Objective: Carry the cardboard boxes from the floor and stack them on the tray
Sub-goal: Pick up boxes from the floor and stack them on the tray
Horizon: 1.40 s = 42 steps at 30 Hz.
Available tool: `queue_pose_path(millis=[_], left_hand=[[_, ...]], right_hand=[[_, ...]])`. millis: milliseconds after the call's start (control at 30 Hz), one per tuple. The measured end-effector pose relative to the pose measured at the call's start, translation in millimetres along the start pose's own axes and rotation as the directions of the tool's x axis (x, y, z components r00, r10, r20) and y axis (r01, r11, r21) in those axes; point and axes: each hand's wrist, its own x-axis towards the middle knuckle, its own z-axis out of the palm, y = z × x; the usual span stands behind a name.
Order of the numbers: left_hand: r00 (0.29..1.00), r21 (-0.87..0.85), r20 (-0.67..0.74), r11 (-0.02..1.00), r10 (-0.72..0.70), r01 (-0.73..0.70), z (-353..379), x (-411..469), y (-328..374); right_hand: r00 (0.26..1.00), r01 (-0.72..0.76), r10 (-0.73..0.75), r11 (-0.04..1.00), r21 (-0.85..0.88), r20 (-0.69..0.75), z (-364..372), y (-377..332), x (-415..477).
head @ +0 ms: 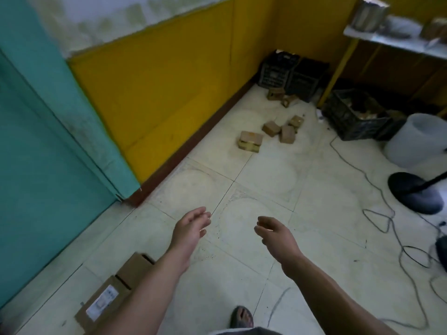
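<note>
Both forearms reach out low over the tiled floor [266, 180], and I see the left grip [192, 224] and right grip [275, 234] released, fingers loosely curled, holding nothing. Under my left arm a flattened carton [108, 296] lies at the floor's near left edge. Small cardboard boxes [250, 140] sit scattered along the floor's far edge beside the yellow wall, near the corner with the black crates [292, 76].

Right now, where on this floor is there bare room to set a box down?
Bare tiles run from the left hand and right hand to the cardboard boxes, between skirting and grey cable. Crowded: black crates in the far corner, fan base and bucket at right.
</note>
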Motion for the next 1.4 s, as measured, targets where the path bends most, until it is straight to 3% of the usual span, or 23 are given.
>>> queue_pose_path(millis=[167, 367, 733, 1000, 1167, 1400], left_hand=[[0.997, 0.025, 0.071, 1.000, 0.003, -0.005, 90, 31, 42], [0.995, 0.076, 0.095, 0.997, -0.016, 0.008, 148, 77, 74], [0.984, 0.052, 0.146, 0.994, -0.103, 0.096, 261, 268, 159], [0.977, 0.138, 0.192, 0.988, -0.091, 0.065, 338, 388, 240], [0.984, 0.159, 0.135, 0.983, -0.117, 0.095, 397, 479, 272], [0.986, 0.161, -0.006, 0.973, -0.169, 0.168, 450, 573, 302]], right_hand=[[0.997, -0.014, 0.020, 0.996, 0.085, -0.068, -80, -7, 54], [0.996, -0.031, 0.043, 0.989, 0.146, -0.076, -119, -27, 116], [0.988, -0.081, 0.098, 0.987, 0.140, -0.118, -196, -107, 306], [0.980, -0.123, 0.145, 0.981, 0.151, -0.140, -259, -166, 425], [0.983, -0.129, 0.145, 0.982, 0.137, -0.112, -303, -193, 537], [0.988, -0.149, 0.149, 0.989, 0.006, 0.037, -349, -236, 680]])
